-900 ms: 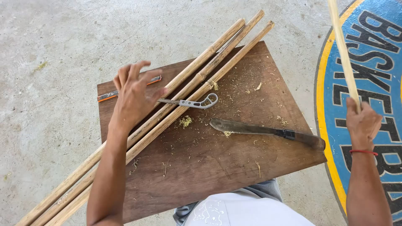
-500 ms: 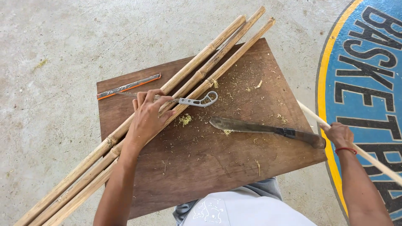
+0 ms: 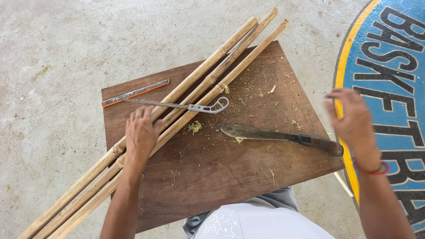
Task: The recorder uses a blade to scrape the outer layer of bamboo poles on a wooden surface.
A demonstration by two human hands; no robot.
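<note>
Left hand: the left hand (image 3: 141,132) lay palm down on the bamboo poles (image 3: 195,95) at centre left of the frame, fingers (image 3: 139,116) together and pressed flat on the stalks, not curled around them.
Right hand: the right hand (image 3: 354,121) hovered at the right edge of the frame, blurred, fingers spread apart and holding nothing; it was near the handle end of the machete (image 3: 281,137) but not touching it.
Poles, position: three poles lay side by side, touching, running diagonally from the lower left corner to the upper centre, across the brown wooden board (image 3: 248,177).
Poles, appearance: pale tan, straight, with darker node rings at intervals; the top ends were cut square.
Board contents: a small handsaw (image 3: 177,105) with a pale looped handle rested across the poles; a narrow grey-and-orange sheath (image 3: 135,93) lay at the board's upper left; pale shavings were scattered over the centre.
Machete: lay flat on the board, blade toward the centre, dark handle toward the right edge.
Surroundings: the board sat on a concrete floor (image 3: 57,53); a painted blue and yellow marking filled the right edge.
Technique, as a judgement: firm downward pressure close to a node would keep the stalks from rolling; the pressing hand is best kept clear of the saw teeth.
</note>
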